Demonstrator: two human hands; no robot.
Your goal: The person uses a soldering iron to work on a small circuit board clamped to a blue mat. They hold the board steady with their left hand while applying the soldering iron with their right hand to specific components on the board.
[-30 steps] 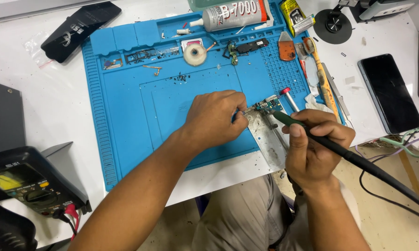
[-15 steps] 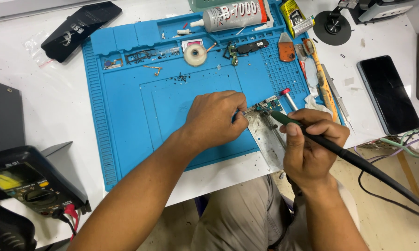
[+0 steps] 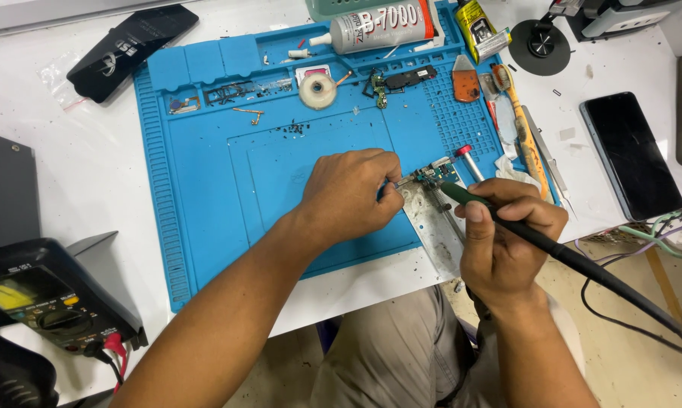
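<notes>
My left hand (image 3: 352, 196) is pinched on thin metal tweezers (image 3: 398, 183) whose tips reach a small green circuit board (image 3: 437, 174). The board rests on the top end of a grey metal holder plate (image 3: 431, 227) lying on the blue work mat (image 3: 265, 189). My right hand (image 3: 507, 234) grips a black-handled soldering iron (image 3: 537, 238), its green-collared tip touching the board from the right. The iron's black cable (image 3: 643, 317) runs off to the lower right.
A grey glue tube (image 3: 382, 24), roll of tape (image 3: 317, 91), small parts, an orange brush (image 3: 524, 128) and a red-capped tool (image 3: 468, 159) lie on the mat. Dark phones (image 3: 632, 155) (image 3: 133, 45) flank it. A multimeter (image 3: 50, 302) sits lower left. Wires (image 3: 669, 230) trail right.
</notes>
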